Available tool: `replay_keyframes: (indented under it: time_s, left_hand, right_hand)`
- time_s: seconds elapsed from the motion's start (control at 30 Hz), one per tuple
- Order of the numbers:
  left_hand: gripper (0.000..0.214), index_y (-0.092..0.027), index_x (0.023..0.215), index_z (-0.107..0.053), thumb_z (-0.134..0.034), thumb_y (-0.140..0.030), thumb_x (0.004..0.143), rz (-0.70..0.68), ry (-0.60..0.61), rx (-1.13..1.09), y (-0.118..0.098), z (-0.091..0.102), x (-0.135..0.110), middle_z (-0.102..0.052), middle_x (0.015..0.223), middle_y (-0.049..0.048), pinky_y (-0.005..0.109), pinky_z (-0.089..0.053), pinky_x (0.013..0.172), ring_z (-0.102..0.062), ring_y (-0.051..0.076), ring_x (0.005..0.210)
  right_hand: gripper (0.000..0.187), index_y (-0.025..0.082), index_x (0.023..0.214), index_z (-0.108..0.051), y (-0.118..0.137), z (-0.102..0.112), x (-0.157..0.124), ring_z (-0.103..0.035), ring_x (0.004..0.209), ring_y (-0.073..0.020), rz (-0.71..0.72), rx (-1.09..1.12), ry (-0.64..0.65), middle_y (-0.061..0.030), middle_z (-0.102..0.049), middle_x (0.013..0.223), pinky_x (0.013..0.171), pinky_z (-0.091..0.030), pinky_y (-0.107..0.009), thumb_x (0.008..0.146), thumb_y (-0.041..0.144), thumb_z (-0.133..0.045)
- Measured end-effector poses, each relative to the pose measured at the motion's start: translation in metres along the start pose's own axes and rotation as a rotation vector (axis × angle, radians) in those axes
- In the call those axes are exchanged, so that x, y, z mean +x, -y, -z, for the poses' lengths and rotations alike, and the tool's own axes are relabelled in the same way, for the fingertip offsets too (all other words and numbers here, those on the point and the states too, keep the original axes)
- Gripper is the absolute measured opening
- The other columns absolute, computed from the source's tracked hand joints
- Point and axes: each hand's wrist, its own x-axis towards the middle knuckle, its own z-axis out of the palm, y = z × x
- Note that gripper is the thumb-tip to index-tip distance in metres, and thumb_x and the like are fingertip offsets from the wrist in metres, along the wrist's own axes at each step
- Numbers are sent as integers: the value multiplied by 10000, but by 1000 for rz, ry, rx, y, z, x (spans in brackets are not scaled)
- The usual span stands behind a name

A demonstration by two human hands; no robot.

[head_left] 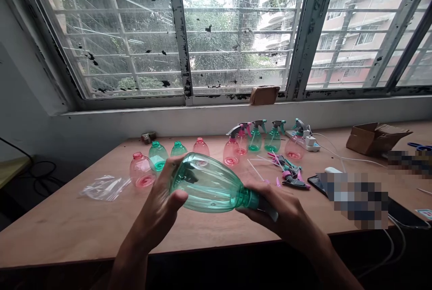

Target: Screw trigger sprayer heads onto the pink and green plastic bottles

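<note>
A translucent green spray bottle (209,184) lies on its side in the air above the front of the table, its base to the left and its neck to the right. My left hand (165,195) is wrapped round the base end, thumb toward me. At the neck, my right hand (275,206) closes round the spray head, which is mostly hidden by the fingers; a grey tip shows below them. Beyond the bottle stand open-necked pink bottles (143,170) and green bottles (158,157). Loose pink and grey spray heads (292,175) with tubes lie to the right.
Several bottles with spray heads (272,139) stand at the back near a power strip (312,144). A clear plastic bag (104,188) lies at left. An open cardboard box (374,139), a phone (319,184) and cables are at right. The table's front edge (216,248) runs below my hands.
</note>
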Motion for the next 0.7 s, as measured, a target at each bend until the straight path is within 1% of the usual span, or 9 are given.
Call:
replay_keyframes:
  time_s: [0.1, 0.17, 0.2, 0.27, 0.33, 0.43, 0.53, 0.6, 0.7]
  left_hand:
    - [1006, -327, 1623, -578, -419, -1014, 906, 19, 65, -14, -1, 3, -1, -732, 1480, 116, 443, -620, 973, -733, 403, 1218]
    - [1021, -360, 1695, -510, -480, -997, 899, -6, 120, -22, -1, 7, -2, -598, 1682, 120, 496, -592, 1118, -625, 462, 1446]
    - [1024, -401, 1738, -441, -578, -961, 892, -40, 131, -14, -1, 10, -2, -485, 1785, 99, 519, -545, 1206, -533, 477, 1554]
    - [1118, -502, 1782, -291, -837, -798, 853, -134, 142, 11, 0, 14, -3, -264, 1905, 34, 540, -421, 1336, -348, 464, 1692]
    - [1254, -557, 1784, -208, -1006, -568, 816, -202, 168, 7, 1, 16, -6, -162, 1933, -5, 527, -354, 1382, -260, 422, 1739]
    - [1222, -562, 1778, -210, -1007, -374, 871, -188, 200, -32, 4, 14, -11, -204, 1923, 1, 535, -411, 1355, -342, 391, 1708]
    - [1243, -595, 1773, -170, -999, -371, 874, -89, 175, -35, 6, 8, -14, -403, 1841, 32, 587, -525, 1265, -534, 396, 1582]
    - [1253, -580, 1772, -226, -1030, -449, 820, -41, 137, -20, 6, 6, -14, -465, 1800, 56, 597, -564, 1224, -641, 408, 1473]
    - [1235, -508, 1756, -372, -1059, -558, 731, -43, 75, -11, 5, 5, -11, -508, 1762, 90, 548, -588, 1197, -700, 413, 1381]
  right_hand:
    - [239, 237, 1256, -685, -6, -5, -1, -820, 636, -203, -30, 3, -55, -27, -862, 853, 612, -619, -262, 1150, 451, -685]
    - [255, 243, 1206, -707, -8, -7, -2, -807, 623, -187, -75, 32, -78, -13, -866, 851, 599, -604, -252, 1127, 485, -716]
    - [272, 246, 1176, -722, -8, -7, -2, -809, 636, -188, -112, 61, -81, -12, -870, 860, 601, -601, -251, 1108, 508, -739]
    - [305, 250, 1113, -747, -7, -7, -1, -806, 642, -194, -215, 173, -53, -8, -866, 829, 593, -595, -254, 1060, 547, -792]
    - [332, 250, 1079, -757, -5, -8, -1, -808, 634, -206, -342, 381, 16, -11, -865, 780, 580, -592, -259, 1020, 567, -836]
    - [336, 262, 1095, -731, -3, -10, -1, -837, 665, -213, -486, 771, 66, -13, -882, 786, 581, -601, -254, 1002, 554, -869]
    - [332, 310, 1139, -659, -2, -12, -2, -847, 698, -186, -509, 1005, 31, 21, -889, 837, 616, -604, -238, 1002, 504, -891]
    - [353, 339, 1175, -631, -3, -13, -4, -816, 652, -152, -494, 989, 18, 44, -883, 860, 597, -586, -213, 998, 483, -900]
    - [396, 369, 1251, -644, -5, -13, -9, -775, 624, -130, -437, 736, -2, 38, -879, 955, 577, -590, -195, 984, 499, -906]
